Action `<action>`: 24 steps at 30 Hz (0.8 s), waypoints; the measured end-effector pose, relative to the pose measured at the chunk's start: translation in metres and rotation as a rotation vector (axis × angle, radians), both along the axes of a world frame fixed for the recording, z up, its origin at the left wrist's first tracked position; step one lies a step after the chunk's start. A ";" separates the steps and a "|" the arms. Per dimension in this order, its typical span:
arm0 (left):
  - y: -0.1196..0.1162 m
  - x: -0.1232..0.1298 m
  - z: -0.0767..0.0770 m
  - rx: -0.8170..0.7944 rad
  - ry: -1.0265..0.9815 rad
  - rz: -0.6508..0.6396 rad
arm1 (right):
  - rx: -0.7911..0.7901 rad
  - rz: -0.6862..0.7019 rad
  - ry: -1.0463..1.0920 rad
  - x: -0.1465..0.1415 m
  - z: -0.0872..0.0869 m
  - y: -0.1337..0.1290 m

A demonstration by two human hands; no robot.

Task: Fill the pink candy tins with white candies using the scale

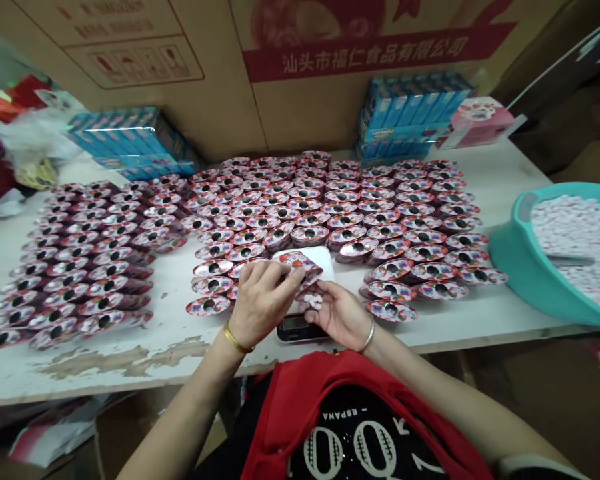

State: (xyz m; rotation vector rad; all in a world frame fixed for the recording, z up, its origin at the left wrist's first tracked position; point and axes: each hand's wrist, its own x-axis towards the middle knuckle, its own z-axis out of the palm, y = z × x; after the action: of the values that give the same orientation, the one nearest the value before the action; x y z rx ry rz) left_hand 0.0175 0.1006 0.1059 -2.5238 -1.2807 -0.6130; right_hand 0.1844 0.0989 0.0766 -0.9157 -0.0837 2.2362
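Observation:
My left hand [261, 297], with a gold bangle at the wrist, grips a red and white printed candy packet [300, 264] tilted over a small scale. Cupped palm-up just right of it, my right hand [344, 313] holds several small white candies [312, 301] close under the packet's lower end. The scale's white plate [326, 259] shows behind the packet, and its dark display [295, 329] sits below my hands. Matching packets [305, 207] stand upright in close rows around the scale, most showing a dark round opening in an oval top.
Another block of packets [80, 267] fills the left of the table [175, 360]. A teal basin [513, 257] heaped with white pieces, a metal scoop [570, 260] in it, stands at right. Blue box packs [130, 143] and a pink box [480, 123] line the back before large cartons [300, 113].

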 end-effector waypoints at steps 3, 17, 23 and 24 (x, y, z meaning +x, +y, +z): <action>-0.009 -0.003 0.011 0.079 -0.043 -0.021 | 0.032 0.008 0.027 -0.004 0.006 -0.001; -0.012 -0.036 -0.003 -0.218 -0.356 0.117 | 0.031 0.054 -0.062 -0.003 0.015 -0.009; 0.009 -0.153 0.007 -0.104 -0.400 0.522 | 0.067 0.081 -0.163 0.011 0.011 -0.015; 0.014 -0.174 0.003 -0.124 -0.366 0.586 | 0.054 0.076 -0.173 0.011 0.011 -0.015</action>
State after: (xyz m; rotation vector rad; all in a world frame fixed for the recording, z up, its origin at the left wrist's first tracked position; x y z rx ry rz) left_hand -0.1564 0.1148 0.1089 -2.0048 -2.1241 -0.8882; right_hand 0.1958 0.0835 0.0875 -1.0907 -0.2607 2.2084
